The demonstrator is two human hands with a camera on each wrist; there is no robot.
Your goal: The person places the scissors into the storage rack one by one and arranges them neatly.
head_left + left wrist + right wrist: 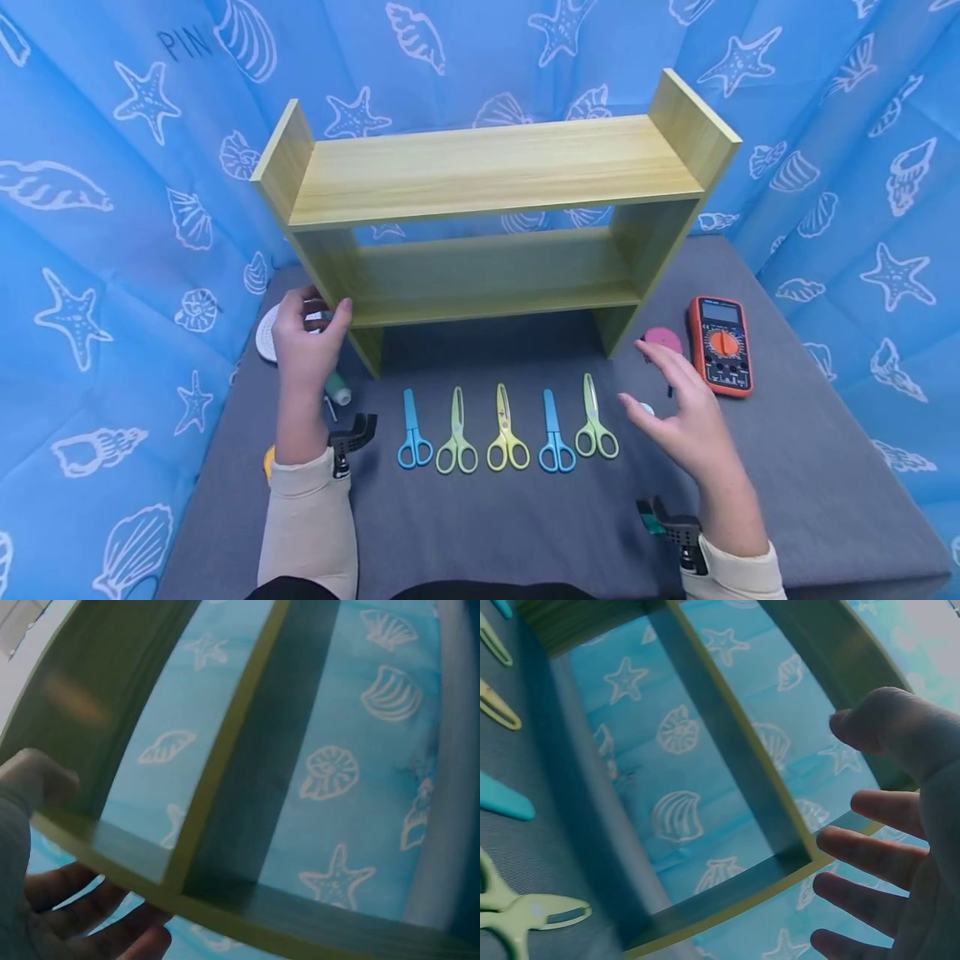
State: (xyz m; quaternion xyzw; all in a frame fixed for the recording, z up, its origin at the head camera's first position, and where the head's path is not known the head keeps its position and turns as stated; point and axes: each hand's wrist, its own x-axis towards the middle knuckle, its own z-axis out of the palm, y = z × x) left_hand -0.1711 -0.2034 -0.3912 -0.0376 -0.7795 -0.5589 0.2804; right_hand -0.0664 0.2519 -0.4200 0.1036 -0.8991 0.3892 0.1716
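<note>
Well, the big wooden shelf (487, 171) is standing up on the gray table (465, 525), with one hand near each end. The left hand (303, 346) is at the left side (288, 162). Its fingers bend on the outer side of that wood, and its thumb is across the front edge. I can't tell if they pinch the wood or just sit close, because the wrist view is dark and blurry.

The right hand (686, 417) is near the right side (693, 129). Its fingers and thumb are spread wide and hold nothing. From above, a small gap shows between its fingertips and the wood.

Both sides stick up past the top board like little walls. Under the lower board is an open space with a dark shadow. A strip of gray shows between the shelf and five scissors (506, 427) lying in a row in front.

By the right hand are a pink round thing (660, 336) and an orange meter (722, 346). Close to the left hand are a green tube (336, 387) and a white round thing (266, 336). Behind the shelf hangs a blue curtain (315, 50).
</note>
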